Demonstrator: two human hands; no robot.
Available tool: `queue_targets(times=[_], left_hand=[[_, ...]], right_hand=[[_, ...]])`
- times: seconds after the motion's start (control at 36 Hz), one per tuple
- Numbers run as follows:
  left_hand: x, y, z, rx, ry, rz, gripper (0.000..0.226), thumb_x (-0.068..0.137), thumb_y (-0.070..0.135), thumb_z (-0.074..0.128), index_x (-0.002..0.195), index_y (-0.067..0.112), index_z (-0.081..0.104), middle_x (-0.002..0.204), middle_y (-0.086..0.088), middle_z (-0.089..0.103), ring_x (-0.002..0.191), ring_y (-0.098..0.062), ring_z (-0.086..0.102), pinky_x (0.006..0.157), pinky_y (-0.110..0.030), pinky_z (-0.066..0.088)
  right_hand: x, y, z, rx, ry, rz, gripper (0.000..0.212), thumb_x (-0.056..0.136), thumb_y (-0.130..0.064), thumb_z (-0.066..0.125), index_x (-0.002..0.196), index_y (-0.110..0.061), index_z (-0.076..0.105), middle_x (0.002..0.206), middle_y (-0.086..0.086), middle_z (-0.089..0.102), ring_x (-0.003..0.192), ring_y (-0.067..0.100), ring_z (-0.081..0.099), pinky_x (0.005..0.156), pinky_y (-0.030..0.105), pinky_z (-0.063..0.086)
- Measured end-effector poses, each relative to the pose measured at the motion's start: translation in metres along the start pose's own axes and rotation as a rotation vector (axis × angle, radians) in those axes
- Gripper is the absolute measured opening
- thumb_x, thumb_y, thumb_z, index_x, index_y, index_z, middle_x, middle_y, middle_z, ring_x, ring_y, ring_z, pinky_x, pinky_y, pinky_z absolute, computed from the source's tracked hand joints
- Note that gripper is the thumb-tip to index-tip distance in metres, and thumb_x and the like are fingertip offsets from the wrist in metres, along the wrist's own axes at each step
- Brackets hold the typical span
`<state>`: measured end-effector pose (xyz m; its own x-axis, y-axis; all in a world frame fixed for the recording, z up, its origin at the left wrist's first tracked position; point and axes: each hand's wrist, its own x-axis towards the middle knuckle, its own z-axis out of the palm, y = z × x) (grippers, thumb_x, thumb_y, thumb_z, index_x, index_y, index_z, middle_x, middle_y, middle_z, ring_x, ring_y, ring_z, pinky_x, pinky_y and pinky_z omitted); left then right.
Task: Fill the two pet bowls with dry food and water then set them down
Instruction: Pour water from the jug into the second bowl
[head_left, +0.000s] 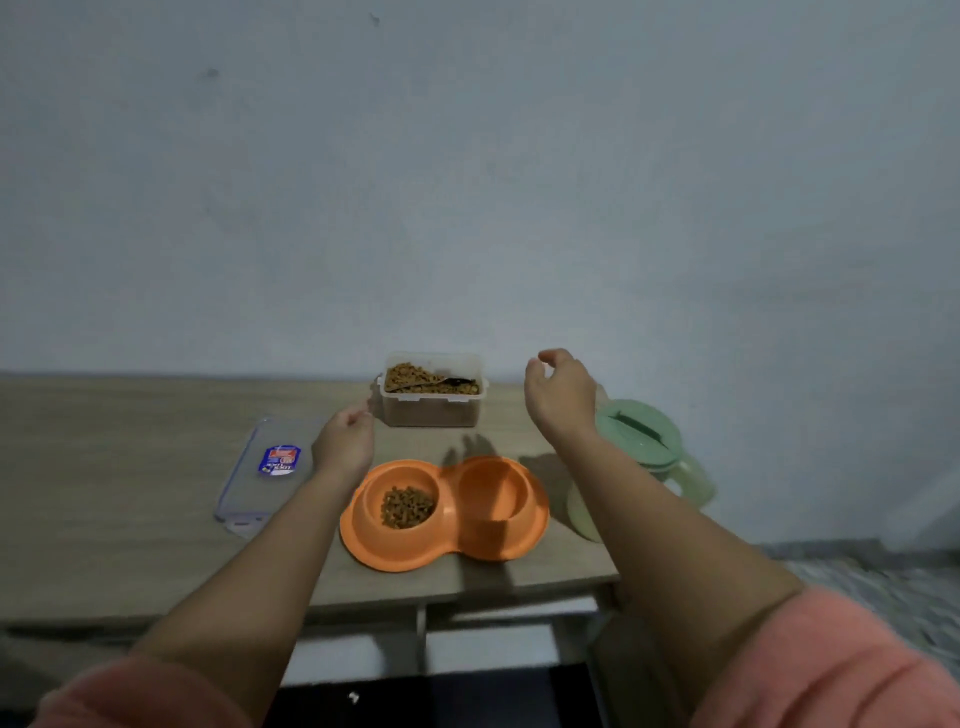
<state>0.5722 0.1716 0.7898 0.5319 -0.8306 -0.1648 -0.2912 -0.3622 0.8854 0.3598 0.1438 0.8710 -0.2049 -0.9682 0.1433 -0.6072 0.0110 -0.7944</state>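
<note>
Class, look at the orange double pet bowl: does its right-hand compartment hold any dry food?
No. The right compartment of the orange double bowl shows only bare plastic; the kibble sits in the left one.

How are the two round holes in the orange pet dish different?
The left bowl holds a small pile of brown dry food; the right bowl holds no food, and I cannot tell if it has water. The left bowl looks shallower and wider, the right one deeper. Both are orange hollows of one double dish.

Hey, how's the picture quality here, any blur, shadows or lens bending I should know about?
Head view: dim, flat light overall; soft throughout, with the sleeves at the bottom corners most blurred; a finger-shaped shadow falls on the table behind the orange double bowl, below the right hand; the wide lens stretches the forearms; no glare.
</note>
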Motion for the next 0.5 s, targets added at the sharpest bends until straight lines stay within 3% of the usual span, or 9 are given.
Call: queue_targets(times=[0.19, 0.36, 0.5], left_hand=[[-0.078, -0.008, 0.039, 0.076, 0.046, -0.023, 0.040, 0.103, 0.025, 0.039, 0.134, 0.008, 0.056, 0.138, -0.014, 0.055, 0.128, -0.031, 0.048, 0.100, -0.035, 0.038], [-0.131, -0.029, 0.075, 0.124, 0.032, -0.048, 0.037, 0.101, 0.023, 0.041, 0.129, 0.008, 0.060, 0.135, -0.012, 0.058, 0.125, -0.031, 0.052, 0.100, -0.033, 0.038], [-0.158, -0.044, 0.094, 0.178, -0.028, -0.056, 0.036, 0.101, 0.021, 0.042, 0.131, 0.007, 0.057, 0.134, -0.012, 0.059, 0.124, -0.029, 0.053, 0.096, -0.032, 0.039]], right_hand=[[-0.012, 0.044, -0.066, -0.065, -0.012, -0.104, 0.035, 0.095, -0.023, 0.044, 0.125, -0.010, 0.057, 0.132, 0.010, 0.051, 0.117, 0.025, 0.053, 0.095, 0.031, 0.041], [-0.015, 0.096, -0.102, -0.150, 0.019, -0.009, 0.034, 0.091, -0.022, 0.047, 0.122, -0.011, 0.058, 0.131, 0.011, 0.048, 0.119, 0.029, 0.050, 0.102, 0.044, 0.043], [-0.018, 0.132, -0.118, -0.149, -0.023, 0.097, 0.046, 0.090, -0.034, 0.050, 0.131, -0.013, 0.046, 0.133, 0.013, 0.043, 0.120, 0.032, 0.047, 0.103, 0.048, 0.040]])
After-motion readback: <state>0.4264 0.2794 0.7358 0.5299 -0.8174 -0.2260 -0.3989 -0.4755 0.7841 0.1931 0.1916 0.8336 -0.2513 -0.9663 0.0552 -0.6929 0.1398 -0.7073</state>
